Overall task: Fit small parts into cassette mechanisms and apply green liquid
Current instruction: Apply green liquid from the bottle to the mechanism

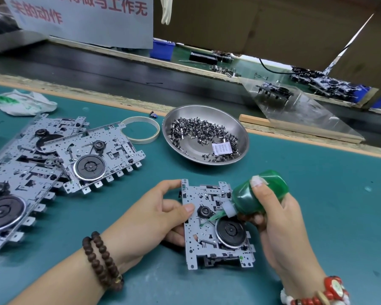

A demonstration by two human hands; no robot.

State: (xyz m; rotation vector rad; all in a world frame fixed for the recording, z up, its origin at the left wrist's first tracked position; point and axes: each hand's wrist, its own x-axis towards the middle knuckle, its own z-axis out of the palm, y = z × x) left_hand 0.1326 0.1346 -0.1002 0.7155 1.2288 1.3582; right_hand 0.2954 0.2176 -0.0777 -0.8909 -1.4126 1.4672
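A worker's right hand point(279, 219) grasps a green squeeze bottle point(259, 194), its white nozzle point(228, 211) angled down over a cassette mechanism point(216, 225) on the teal bench, at about five o'clock from a steel dish of small parts point(205, 135). The left hand point(154, 216) pinches the plate's edge at nine o'clock, thumb on top. A hard squeeze could likely flood the small pulley point(205, 211) or the flywheel point(230, 233) with green liquid; a loosened left-hand hold could let the plate shift and smear it.
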